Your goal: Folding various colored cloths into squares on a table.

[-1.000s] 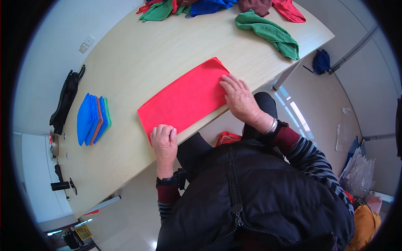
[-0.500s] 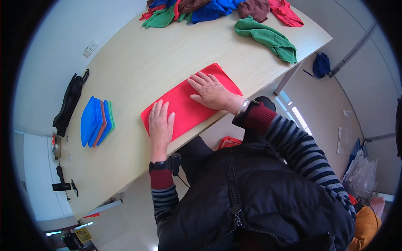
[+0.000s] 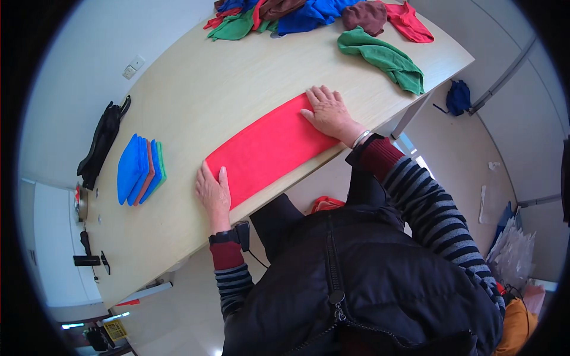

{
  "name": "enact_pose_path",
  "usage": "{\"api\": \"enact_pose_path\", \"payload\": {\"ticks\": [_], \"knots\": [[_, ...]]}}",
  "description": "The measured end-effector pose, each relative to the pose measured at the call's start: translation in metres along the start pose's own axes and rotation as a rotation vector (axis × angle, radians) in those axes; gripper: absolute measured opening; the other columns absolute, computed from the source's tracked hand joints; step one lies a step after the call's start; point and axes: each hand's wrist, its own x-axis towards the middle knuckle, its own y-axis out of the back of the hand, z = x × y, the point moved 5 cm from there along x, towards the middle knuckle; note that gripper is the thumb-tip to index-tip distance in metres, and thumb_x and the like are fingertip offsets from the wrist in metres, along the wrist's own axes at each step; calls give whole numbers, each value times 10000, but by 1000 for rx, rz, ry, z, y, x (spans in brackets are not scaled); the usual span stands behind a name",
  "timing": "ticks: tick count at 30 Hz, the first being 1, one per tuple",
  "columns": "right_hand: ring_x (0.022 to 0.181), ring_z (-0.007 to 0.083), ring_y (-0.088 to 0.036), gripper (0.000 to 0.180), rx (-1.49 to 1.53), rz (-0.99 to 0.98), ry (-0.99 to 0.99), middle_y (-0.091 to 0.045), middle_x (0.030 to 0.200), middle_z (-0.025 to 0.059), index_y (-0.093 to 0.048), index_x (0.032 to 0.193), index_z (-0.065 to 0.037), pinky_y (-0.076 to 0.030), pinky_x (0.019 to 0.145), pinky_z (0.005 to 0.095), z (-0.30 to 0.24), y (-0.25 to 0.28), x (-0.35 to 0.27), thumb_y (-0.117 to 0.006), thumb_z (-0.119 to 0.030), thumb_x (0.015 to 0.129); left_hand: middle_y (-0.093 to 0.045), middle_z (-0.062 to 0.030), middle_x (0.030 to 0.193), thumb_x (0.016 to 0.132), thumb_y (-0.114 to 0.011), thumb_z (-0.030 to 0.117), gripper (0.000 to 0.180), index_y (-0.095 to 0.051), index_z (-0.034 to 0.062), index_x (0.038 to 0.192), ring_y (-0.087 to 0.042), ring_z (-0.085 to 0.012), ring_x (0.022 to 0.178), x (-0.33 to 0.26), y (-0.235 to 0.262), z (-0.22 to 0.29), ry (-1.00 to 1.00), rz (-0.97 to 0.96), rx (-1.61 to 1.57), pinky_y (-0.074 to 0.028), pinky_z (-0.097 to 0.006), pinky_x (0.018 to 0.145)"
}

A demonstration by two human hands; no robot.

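Note:
A red cloth [image 3: 267, 149], folded into a long flat rectangle, lies slantwise along the near edge of the table. My left hand [image 3: 214, 193] rests at its left end, fingers stretched out and thumb apart, on the cloth's edge. At the far right end my right hand [image 3: 329, 113] lies flat over the short edge with its fingers extended. Neither hand grips anything. To the left stands a row of folded cloths [image 3: 141, 170] in blue, brown and green, pressed side by side.
Along the table's far side is a heap of crumpled cloths [image 3: 309, 16] in several colours. A loose green cloth [image 3: 383, 59] lies nearer, at the right. A black umbrella-like item [image 3: 103, 142] and a small black stand [image 3: 88, 260] sit along the left edge of the table [image 3: 196, 101].
Both hands have slid outward to the two ends of the red cloth, the left one leftward, the right one rightward. The cloth's right end looks flatter.

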Motion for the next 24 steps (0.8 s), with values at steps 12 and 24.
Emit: {"api": "enact_pose_path", "payload": {"ticks": [12,24], "knots": [[1493,352,-238,638,21,-52,221,-333,1581,157,-381,1507,-47,-186,1207,533,-106,-9,-34,-425,-457,1021,-697,-153,1065,926,-685,278,340,-620,0,1110,-662,-362,987,2,-7,-20,173,46,-509,-522,-444,880],[1475,365,-269,625,-34,-35,333,-358,1562,158,-405,1501,-64,-201,1197,541,-142,-24,-29,-398,-476,1030,-621,-113,1277,944,-630,61,473,-487,-25,1387,-624,-190,1141,12,75,18,292,-260,-1574,-510,-349,967]]}}
